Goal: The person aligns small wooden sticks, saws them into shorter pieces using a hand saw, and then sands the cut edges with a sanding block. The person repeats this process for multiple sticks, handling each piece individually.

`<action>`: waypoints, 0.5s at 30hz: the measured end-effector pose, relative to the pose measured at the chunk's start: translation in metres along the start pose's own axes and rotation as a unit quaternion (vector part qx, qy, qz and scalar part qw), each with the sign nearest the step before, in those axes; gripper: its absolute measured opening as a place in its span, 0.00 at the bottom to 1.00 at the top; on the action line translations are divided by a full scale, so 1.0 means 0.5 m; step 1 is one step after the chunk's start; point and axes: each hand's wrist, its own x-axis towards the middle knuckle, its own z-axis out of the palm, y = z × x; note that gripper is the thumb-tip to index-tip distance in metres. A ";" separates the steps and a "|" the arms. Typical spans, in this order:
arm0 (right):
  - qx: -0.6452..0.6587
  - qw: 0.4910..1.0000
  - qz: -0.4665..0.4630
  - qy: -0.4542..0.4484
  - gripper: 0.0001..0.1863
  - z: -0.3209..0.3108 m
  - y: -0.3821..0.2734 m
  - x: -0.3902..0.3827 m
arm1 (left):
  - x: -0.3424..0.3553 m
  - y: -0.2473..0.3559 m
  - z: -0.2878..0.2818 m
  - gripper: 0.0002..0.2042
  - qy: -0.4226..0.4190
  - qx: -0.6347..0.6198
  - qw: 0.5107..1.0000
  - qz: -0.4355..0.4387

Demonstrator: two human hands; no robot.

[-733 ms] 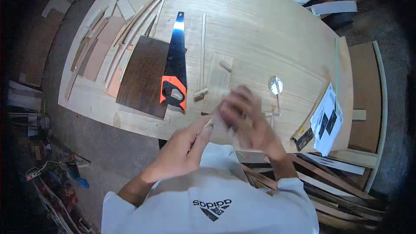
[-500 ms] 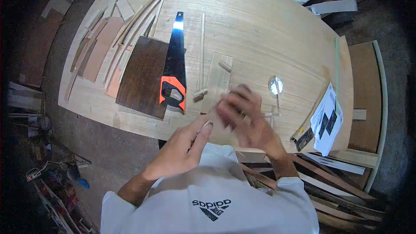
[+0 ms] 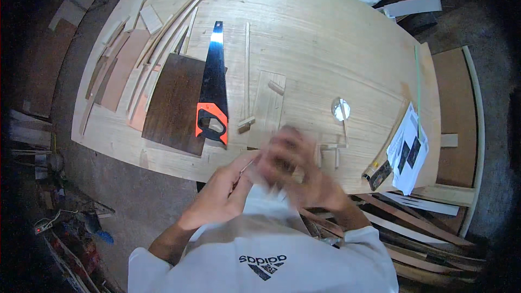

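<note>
Near the table's front edge, my left hand [image 3: 218, 195] is closed, thumb pressed against the fingers, on a thin flat piece [image 3: 247, 165] seen nearly edge-on. What that piece is made of cannot be made out. My right hand [image 3: 296, 171] is right beside it, over the far end of the piece, smeared by motion, and its fingers are too blurred to read. Beyond both hands a light wooden board [image 3: 267, 106] lies with a small wood block [image 3: 276, 87] on top. A handsaw [image 3: 213, 81] with an orange and black handle rests to the left, partly over a dark brown panel [image 3: 171, 103].
Several thin wood strips [image 3: 168, 27] lie at the table's left. Rightward are a round shiny disc [image 3: 341, 109] with a stick across it, small joined sticks [image 3: 336, 154], a dark-ended tool [image 3: 378, 175] and printed sheets [image 3: 406, 154]. Timber lengths [image 3: 418, 260] are stacked below the table's right side.
My right hand has swung left and slightly down, closer to my left hand. My left hand has shifted a little left, still gripping the thin piece. The whole view has shifted slightly.
</note>
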 end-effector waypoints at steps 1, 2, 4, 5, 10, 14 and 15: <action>-0.010 0.999 -0.034 -0.001 0.32 0.005 -0.022 -0.005 | -0.001 0.005 0.000 0.18 -0.005 0.005 1.000 -0.030; -0.011 1.000 -0.017 -0.016 0.32 0.005 0.014 -0.010 | -0.002 0.016 -0.001 0.18 -0.010 0.010 0.998 -0.060; 0.038 0.999 0.030 0.008 0.33 0.000 0.024 -0.004 | -0.002 0.026 0.000 0.17 -0.011 0.013 0.997 -0.069; 0.011 1.000 0.022 0.007 0.33 0.000 0.010 -0.008 | -0.003 0.027 0.001 0.17 -0.008 0.011 0.999 -0.049; -0.079 0.991 0.100 -0.031 0.32 -0.014 0.107 -0.048 | -0.006 0.028 -0.003 0.16 -0.036 -0.031 0.998 -0.038; 0.128 0.952 0.274 0.041 0.34 0.011 0.099 -0.090 | -0.018 0.042 -0.005 0.16 -0.011 -0.075 0.997 -0.018; 0.146 0.949 0.274 0.049 0.34 0.014 0.087 -0.086 | -0.018 0.040 -0.005 0.16 -0.008 -0.076 0.997 -0.017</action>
